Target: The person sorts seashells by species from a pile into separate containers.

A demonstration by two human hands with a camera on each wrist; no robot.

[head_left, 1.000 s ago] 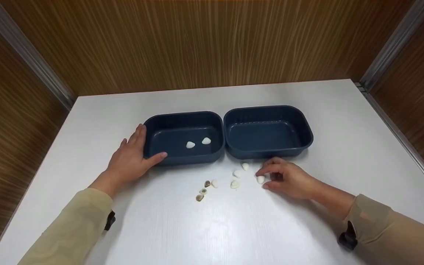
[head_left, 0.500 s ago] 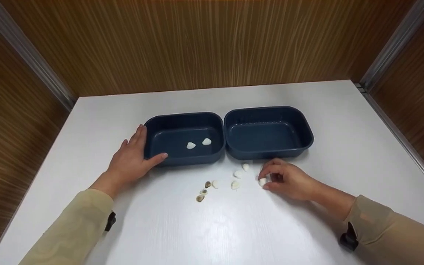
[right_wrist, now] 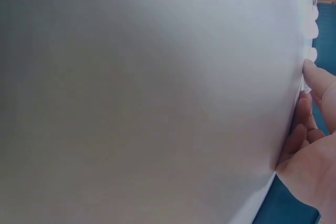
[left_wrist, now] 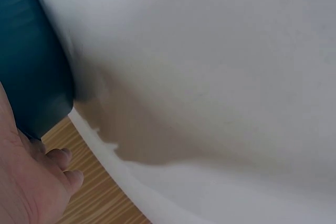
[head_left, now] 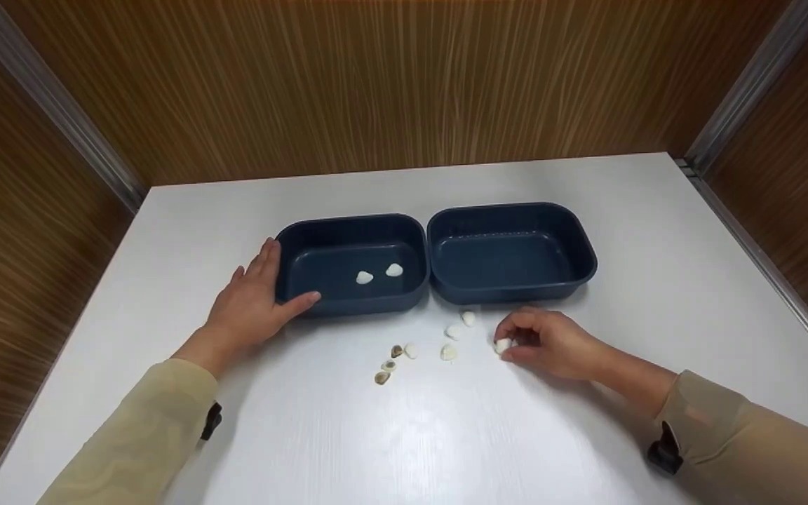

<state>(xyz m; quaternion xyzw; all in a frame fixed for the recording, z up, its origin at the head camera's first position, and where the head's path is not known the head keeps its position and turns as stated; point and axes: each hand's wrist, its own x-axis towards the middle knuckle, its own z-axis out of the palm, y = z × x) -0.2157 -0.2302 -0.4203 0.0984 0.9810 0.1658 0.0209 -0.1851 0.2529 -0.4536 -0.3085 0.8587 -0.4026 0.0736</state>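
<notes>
My left hand [head_left: 246, 305] lies against the left end of a dark blue bin [head_left: 348, 306], its fingers straight along the outer wall and its thumb over the front rim. Two white seashells [head_left: 394, 270] lie on that bin's floor. At the right, in front of a second blue bin [head_left: 509, 291], my right hand [head_left: 551, 344] pinches a white seashell [head_left: 502, 345] between thumb and fingers, low at the tabletop. The right wrist view shows the right hand [right_wrist: 310, 140] at its edge, the shell there mostly hidden. In the left wrist view the left hand [left_wrist: 31, 182] touches the bin's side.
Between the hands, several loose shells lie on the white table [head_left: 348, 435]: pale ones such as a white shell [head_left: 449, 352], and smaller brown ones such as a brown shell [head_left: 381, 378]. Wood-grain panels [head_left: 404, 84] stand behind and at both sides.
My right fingers have closed on the white shell, which shifted slightly right and is now partly covered by them. My left hand and both bins stay as they were.
</notes>
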